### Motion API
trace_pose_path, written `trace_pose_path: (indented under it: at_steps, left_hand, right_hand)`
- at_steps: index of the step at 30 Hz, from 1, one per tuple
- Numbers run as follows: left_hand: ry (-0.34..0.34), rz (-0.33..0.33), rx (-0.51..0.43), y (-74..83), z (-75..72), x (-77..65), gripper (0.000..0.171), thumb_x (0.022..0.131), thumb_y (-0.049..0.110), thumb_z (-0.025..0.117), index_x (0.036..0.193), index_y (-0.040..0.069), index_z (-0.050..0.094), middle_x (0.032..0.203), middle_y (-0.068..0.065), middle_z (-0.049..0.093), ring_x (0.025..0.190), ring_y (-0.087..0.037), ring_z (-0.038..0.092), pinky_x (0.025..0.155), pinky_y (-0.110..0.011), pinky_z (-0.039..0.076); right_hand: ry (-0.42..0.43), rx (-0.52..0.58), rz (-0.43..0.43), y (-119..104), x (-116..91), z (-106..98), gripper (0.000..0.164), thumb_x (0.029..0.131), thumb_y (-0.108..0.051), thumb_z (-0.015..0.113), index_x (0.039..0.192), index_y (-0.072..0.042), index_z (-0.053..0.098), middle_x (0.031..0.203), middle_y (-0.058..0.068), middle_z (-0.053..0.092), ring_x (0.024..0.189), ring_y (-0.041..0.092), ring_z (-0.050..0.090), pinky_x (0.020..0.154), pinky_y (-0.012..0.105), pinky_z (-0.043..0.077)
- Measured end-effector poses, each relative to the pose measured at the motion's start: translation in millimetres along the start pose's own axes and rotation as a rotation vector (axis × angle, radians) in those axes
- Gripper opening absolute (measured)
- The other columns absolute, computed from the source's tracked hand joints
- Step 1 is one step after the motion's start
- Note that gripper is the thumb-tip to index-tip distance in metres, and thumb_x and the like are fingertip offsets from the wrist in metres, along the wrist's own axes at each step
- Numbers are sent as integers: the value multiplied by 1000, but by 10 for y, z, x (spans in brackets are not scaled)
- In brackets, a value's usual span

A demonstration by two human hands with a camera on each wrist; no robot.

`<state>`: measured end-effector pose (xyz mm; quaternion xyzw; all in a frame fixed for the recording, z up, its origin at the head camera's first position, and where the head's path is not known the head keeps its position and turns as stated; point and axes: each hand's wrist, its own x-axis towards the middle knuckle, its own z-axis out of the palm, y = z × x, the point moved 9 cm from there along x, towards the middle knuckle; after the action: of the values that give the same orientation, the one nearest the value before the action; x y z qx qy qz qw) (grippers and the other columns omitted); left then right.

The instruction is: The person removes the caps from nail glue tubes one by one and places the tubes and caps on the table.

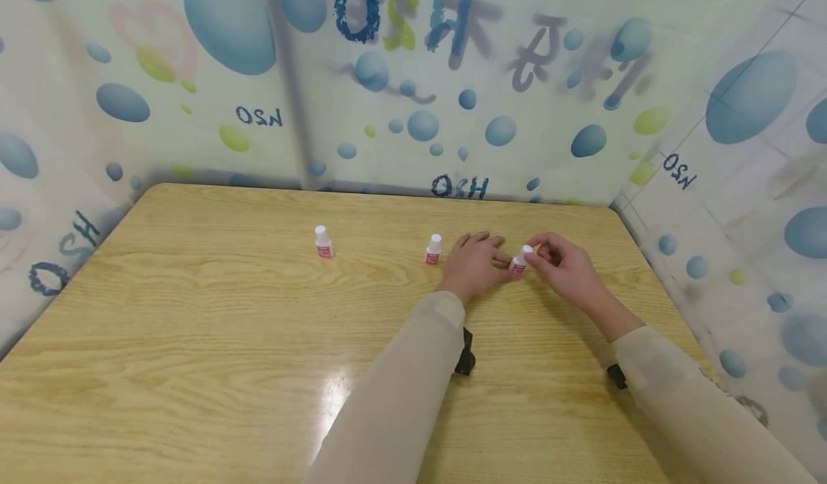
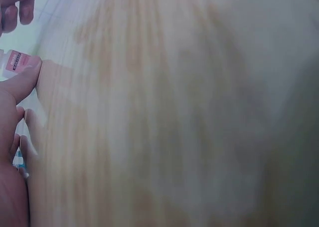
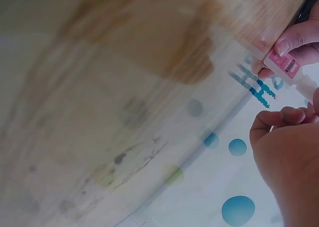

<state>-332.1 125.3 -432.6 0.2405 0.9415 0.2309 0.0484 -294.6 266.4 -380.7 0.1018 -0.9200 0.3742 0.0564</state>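
A small white bottle with a pink-red label (image 1: 518, 266) stands tilted between both hands at the right of the table. My left hand (image 1: 474, 265) lies low at the tabletop, its thumb and a finger pinching the bottle near its base, the other fingers spread forward. In the right wrist view the left thumb (image 3: 291, 43) presses the bottle's side. With fingertips at the white cap (image 1: 527, 250), my right hand (image 1: 568, 268) pinches the top of the bottle. Part of the cap hides behind those fingers in the right wrist view.
Just left of my left hand stands a second like bottle (image 1: 433, 250). Another one (image 1: 324, 242) is upright farther left. The wooden table (image 1: 194, 326) ends at a patterned curtain (image 1: 413, 110) behind and at the right.
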Motion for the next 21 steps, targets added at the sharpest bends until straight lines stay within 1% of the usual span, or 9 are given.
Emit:
trace_pose_path:
  at_steps: [3, 6, 10, 14, 17, 21]
  left_hand:
    - [5, 1, 4, -6, 8, 10, 41, 98, 61, 68, 134, 41, 74, 168, 11, 47, 164, -18, 29, 138, -45, 14]
    - [6, 1, 4, -7, 15, 13, 41, 98, 61, 68, 133, 41, 74, 168, 11, 47, 164, -18, 30, 138, -45, 14]
    - [-1, 0, -1, -6, 27, 8, 41, 98, 61, 68, 133, 41, 75, 168, 11, 47, 164, -18, 29, 138, -44, 14]
    - [10, 1, -1, -8, 19, 6, 40, 98, 61, 69, 132, 41, 75, 168, 11, 47, 164, -18, 30, 138, -44, 14]
    - [20, 4, 1, -11, 9, 8, 39, 98, 60, 70, 132, 41, 75, 167, 11, 48, 164, -18, 31, 138, -44, 14]
    - [21, 7, -2, -10, 6, 11, 40, 98, 61, 70, 131, 41, 76, 167, 10, 48, 164, -19, 31, 138, -45, 15]
  right_hand:
    - [-8, 16, -31, -14, 0, 10, 21, 107, -17, 65, 123, -4, 69, 88, 7, 53, 66, 9, 45, 57, 22, 40]
    - [-14, 22, -28, 1, 2, 18, 25, 108, -19, 65, 127, -3, 69, 90, 7, 53, 68, 9, 46, 58, 22, 41]
    - [-21, 6, 30, 51, -6, 16, 35, 107, -33, 67, 128, -6, 66, 92, 6, 51, 74, 12, 47, 63, 22, 42]
    - [-33, -23, 78, 88, -13, 11, 41, 104, -45, 68, 124, -8, 64, 94, 6, 50, 77, 17, 46, 65, 25, 41]
    - [-35, -33, 76, 90, -4, 13, 40, 105, -45, 67, 122, -8, 64, 93, 7, 51, 78, 19, 47, 65, 26, 41]
    - [-19, -38, 49, 74, 11, 13, 34, 106, -39, 68, 120, -8, 67, 90, 6, 53, 77, 18, 49, 64, 25, 42]
